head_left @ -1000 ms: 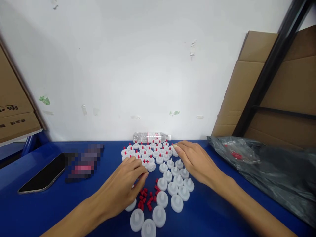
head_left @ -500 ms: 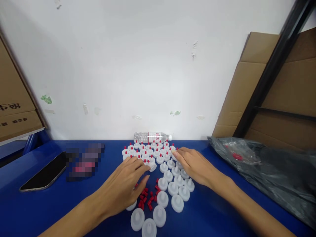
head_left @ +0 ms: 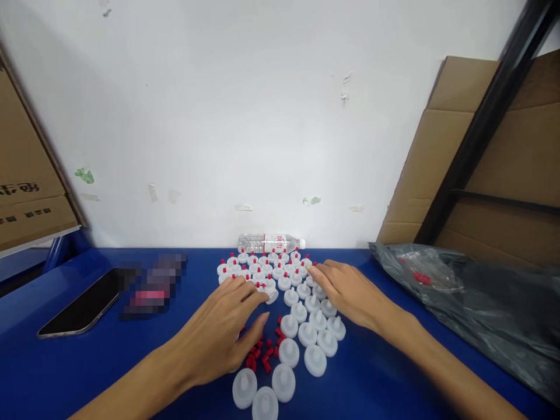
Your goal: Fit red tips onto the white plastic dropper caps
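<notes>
Many white round nozzle caps stand in a cluster on the blue table, those at the back with red tips. My left hand [head_left: 227, 324] lies over the cluster's left side, thumb apart from the fingers. Its index fingertip touches a white nozzle cap [head_left: 272, 296] at the edge of the red-tipped group. Beneath and beside the thumb lie several loose red tip caps [head_left: 266, 366]. At the right edge, my right hand [head_left: 345, 289] rests with its fingers stretched out against the nozzle caps, its thumb by a red-tipped one [head_left: 303, 270]. Its other fingertips are partly hidden.
A clear plastic bottle [head_left: 271, 242] lies against the wall behind the caps. To the left are a phone [head_left: 81, 306] and a blurred-out item [head_left: 153, 286]. Dark plastic sheeting [head_left: 472, 309] with a small bag of red pieces [head_left: 422, 277] spreads at the right, near cardboard [head_left: 431, 157].
Both hands stay almost in place. My left thumb and index finger have shifted very slightly right; the view has moved a little. The caps keep their arrangement.
</notes>
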Motion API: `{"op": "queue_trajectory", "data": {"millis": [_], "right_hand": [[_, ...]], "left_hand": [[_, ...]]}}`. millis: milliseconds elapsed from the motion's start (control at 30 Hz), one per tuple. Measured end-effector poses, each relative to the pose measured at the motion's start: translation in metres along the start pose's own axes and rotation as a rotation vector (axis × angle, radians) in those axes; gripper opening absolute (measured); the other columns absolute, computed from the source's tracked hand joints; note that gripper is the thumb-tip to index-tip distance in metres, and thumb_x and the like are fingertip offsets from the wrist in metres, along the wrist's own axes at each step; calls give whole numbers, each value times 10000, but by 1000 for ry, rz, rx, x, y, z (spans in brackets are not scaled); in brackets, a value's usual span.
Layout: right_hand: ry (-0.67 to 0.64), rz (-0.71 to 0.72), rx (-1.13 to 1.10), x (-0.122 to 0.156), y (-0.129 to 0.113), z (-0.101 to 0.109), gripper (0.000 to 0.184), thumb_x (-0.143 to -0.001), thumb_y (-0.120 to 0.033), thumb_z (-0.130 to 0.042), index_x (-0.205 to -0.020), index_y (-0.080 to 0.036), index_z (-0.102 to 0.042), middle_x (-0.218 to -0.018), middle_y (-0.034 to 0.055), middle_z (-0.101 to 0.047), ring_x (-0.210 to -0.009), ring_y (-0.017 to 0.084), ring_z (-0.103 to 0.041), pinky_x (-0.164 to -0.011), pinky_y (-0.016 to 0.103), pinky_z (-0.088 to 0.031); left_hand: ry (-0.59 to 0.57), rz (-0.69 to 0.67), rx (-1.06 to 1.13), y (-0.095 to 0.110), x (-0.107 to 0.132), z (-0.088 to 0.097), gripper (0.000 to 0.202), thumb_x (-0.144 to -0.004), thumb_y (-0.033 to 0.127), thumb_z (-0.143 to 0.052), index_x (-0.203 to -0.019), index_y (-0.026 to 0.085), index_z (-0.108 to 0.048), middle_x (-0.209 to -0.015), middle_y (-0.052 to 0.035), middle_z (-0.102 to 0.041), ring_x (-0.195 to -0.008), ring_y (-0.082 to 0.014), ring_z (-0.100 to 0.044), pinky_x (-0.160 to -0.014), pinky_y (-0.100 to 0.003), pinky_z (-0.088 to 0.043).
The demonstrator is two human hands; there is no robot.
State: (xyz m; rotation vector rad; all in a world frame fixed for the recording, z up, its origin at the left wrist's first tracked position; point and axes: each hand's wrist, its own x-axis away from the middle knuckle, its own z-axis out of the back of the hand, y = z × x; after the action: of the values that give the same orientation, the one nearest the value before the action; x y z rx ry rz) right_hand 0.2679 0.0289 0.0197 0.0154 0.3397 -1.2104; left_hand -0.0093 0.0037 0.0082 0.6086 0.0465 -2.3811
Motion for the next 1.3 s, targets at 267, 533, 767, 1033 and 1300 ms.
{"op": "queue_trajectory", "data": {"millis": [267, 533, 767, 1033, 1300], "right_hand": [[-14, 4, 60, -1, 0, -3, 631, -1074, -500, -150, -691, -210, -560, -765, 59, -627, -652, 196, -575, -636, 332, -334], [18, -61, 55, -4, 7, -3, 596, -1068, -514, -136, -1151, -215, -645, -1071, 111, -697, -978, 274, -654, -815, 380, -447], [-99, -57, -10, -5, 20, -23, 677, -1053, -562, -98, -1428, -227, -552, -1460, 114, -559, -1359, 302, -505, -1077, 474, -417], [60, 13, 32, -8, 13, -1, 560, -1082, -433, -197, -1390, -157, -575, -1434, 143, -577, -1368, 299, -491, -1121, 488, -351], [379, 608, 165, 10, -25, 7, 210, -1034, -246, -461, -1134, -186, -636, -1083, 101, -715, -976, 227, -658, -907, 421, -478]], "left_hand": [[-5, 1, 11, 1, -1, 1, 195, -996, 214, -468, -1156, 212, -581, -1038, -66, -624, -949, -244, -543, -878, -443, -449], [12, -15, 2, 1, 0, 1, 186, -993, 193, -457, -1132, 208, -579, -1026, -66, -622, -935, -240, -539, -853, -423, -444], [22, -19, -21, -1, -3, 1, 187, -995, 171, -427, -1079, 202, -591, -997, -66, -617, -914, -236, -539, -815, -403, -446], [68, -23, -24, 0, -3, 3, 243, -985, 136, -403, -1128, 189, -591, -1005, -78, -620, -909, -231, -539, -792, -388, -459], [120, -21, 2, 5, -1, 2, 297, -982, 189, -477, -1275, 224, -502, -1071, -68, -616, -976, -244, -541, -866, -403, -453]]}}
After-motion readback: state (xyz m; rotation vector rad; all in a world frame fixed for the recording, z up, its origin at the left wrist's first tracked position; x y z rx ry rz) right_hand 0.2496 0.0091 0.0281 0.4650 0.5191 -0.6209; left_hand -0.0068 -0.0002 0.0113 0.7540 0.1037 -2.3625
